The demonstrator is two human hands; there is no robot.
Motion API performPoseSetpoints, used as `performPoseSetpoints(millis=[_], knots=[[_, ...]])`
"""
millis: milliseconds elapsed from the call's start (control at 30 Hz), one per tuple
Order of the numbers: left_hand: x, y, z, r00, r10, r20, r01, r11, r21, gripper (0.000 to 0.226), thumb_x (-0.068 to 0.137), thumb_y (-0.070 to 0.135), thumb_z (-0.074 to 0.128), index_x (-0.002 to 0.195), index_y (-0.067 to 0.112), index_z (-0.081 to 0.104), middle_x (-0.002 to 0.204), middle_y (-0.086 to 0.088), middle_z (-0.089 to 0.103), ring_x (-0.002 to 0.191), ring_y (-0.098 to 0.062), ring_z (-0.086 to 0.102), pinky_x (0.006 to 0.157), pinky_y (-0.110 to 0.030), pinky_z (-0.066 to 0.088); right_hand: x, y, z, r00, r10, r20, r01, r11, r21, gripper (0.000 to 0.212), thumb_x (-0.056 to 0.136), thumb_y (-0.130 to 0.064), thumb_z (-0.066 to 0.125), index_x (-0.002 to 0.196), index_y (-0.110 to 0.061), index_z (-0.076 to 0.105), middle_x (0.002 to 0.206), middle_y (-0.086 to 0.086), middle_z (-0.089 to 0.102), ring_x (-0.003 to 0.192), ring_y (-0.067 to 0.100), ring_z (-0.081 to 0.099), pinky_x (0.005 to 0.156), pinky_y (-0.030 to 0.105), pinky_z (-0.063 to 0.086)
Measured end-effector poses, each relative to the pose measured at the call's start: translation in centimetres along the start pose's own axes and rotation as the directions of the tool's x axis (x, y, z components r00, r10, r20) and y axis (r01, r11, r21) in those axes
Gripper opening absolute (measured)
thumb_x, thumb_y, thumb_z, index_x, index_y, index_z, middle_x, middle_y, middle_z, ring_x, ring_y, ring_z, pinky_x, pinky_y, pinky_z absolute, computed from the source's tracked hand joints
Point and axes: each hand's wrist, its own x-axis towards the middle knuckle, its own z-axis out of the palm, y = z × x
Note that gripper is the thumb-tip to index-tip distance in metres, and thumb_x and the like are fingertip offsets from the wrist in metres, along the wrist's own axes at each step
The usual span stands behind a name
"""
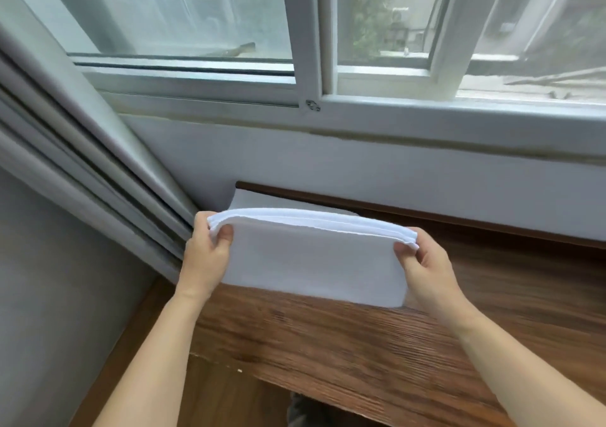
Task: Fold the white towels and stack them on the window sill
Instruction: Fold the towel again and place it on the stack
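Note:
A folded white towel (311, 259) hangs in front of me, several layers thick along its top edge. My left hand (206, 253) pinches its upper left corner and my right hand (426, 262) pinches its upper right corner. The towel's lower edge hangs just above the brown wooden window sill (328, 344). Behind it, against the wall, more white towel (255, 200) lies flat on the sill, mostly hidden by the held one.
Grey curtains (82, 151) hang at the left, reaching down beside the sill's left end. A white wall strip and a white-framed sliding window (308, 66) rise behind the sill. Bare wood stretches to the right and toward me.

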Motion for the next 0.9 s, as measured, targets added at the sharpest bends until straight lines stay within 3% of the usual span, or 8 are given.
performPoseSetpoints(millis=[200,333,433,500,600,700,800,900], knots=[[9.8,-4.9,1.2,0.988,-0.067,0.141,0.064,0.998,0.026,0.017,0.107,0.034,0.048,0.094,0.024,0.046,0.081,0.006,0.049,0.074,-0.015,0.049,0.064,-0.036,0.04,5.4,1.3,6.6,0.971,0.19,-0.143,-0.193,0.981,-0.008,0.023,0.107,-0.016,0.052,0.097,0.004,0.056,0.083,0.027,0.056,0.073,0.025,0.048,0.063,0.037,0.037],[15.3,-7.2,4.3,0.952,-0.22,0.213,0.209,0.975,0.076,0.033,0.104,0.047,0.05,0.115,0.017,0.054,0.1,0.004,0.059,0.093,-0.019,0.058,0.067,-0.028,0.042,10.2,2.3,9.7,0.919,0.342,-0.199,-0.343,0.939,0.03,0.014,0.107,-0.024,0.055,0.106,-0.013,0.063,0.102,0.006,0.071,0.087,0.021,0.066,0.073,0.037,0.052],[17.7,-8.8,5.8,0.91,-0.342,0.235,0.302,0.934,0.189,0.05,0.097,0.058,0.056,0.118,0.013,0.054,0.106,0.0,0.061,0.095,-0.02,0.059,0.065,-0.029,0.04,12.4,3.1,11.4,0.829,0.515,-0.22,-0.517,0.854,0.053,0.027,0.105,-0.039,0.058,0.109,-0.012,0.057,0.096,0.0,0.064,0.079,0.012,0.061,0.065,0.029,0.049],[18.1,-9.2,6.2,0.91,-0.333,0.248,0.272,0.929,0.25,0.049,0.098,0.056,0.057,0.112,0.01,0.052,0.099,-0.001,0.06,0.087,-0.02,0.059,0.06,-0.029,0.039,12.5,3.7,12.1,0.766,0.581,-0.274,-0.593,0.804,0.046,0.038,0.103,-0.047,0.059,0.111,-0.01,0.055,0.096,0.001,0.062,0.081,0.015,0.06,0.065,0.032,0.047],[17.7,-9.0,6.3,0.925,-0.282,0.254,0.204,0.933,0.296,0.04,0.105,0.046,0.047,0.11,0.007,0.051,0.094,-0.004,0.059,0.081,-0.022,0.056,0.063,-0.033,0.04,11.7,3.8,12.9,0.743,0.578,-0.337,-0.605,0.796,0.03,0.035,0.104,-0.045,0.056,0.115,-0.011,0.055,0.1,0.002,0.064,0.086,0.017,0.062,0.073,0.035,0.05],[17.5,-9.2,5.9,0.95,-0.236,0.205,0.186,0.954,0.236,0.037,0.107,0.046,0.042,0.105,0.01,0.05,0.088,-0.001,0.059,0.075,-0.019,0.057,0.066,-0.036,0.045,11.1,3.3,13.6,0.758,0.537,-0.37,-0.565,0.824,0.039,0.029,0.106,-0.043,0.054,0.117,-0.016,0.053,0.103,-0.002,0.064,0.094,0.021,0.065,0.079,0.038,0.054],[17.8,-9.9,5.7,0.944,-0.271,0.187,0.212,0.935,0.285,0.04,0.107,0.049,0.04,0.105,0.009,0.047,0.081,0.002,0.053,0.07,-0.017,0.055,0.061,-0.036,0.046,11.1,3.2,14.4,0.769,0.54,-0.341,-0.575,0.818,-0.002,0.034,0.106,-0.044,0.054,0.12,-0.014,0.052,0.107,0.002,0.063,0.1,0.026,0.064,0.086,0.042,0.056],[18.0,-10.0,5.7,0.944,-0.284,0.171,0.228,0.931,0.285,0.039,0.106,0.049,0.041,0.108,0.011,0.046,0.083,0.001,0.053,0.07,-0.016,0.053,0.059,-0.033,0.041,11.2,3.3,14.8,0.756,0.565,-0.33,-0.601,0.799,-0.008,0.033,0.106,-0.044,0.054,0.115,-0.013,0.05,0.099,0.0,0.06,0.101,0.03,0.064,0.088,0.044,0.056]])
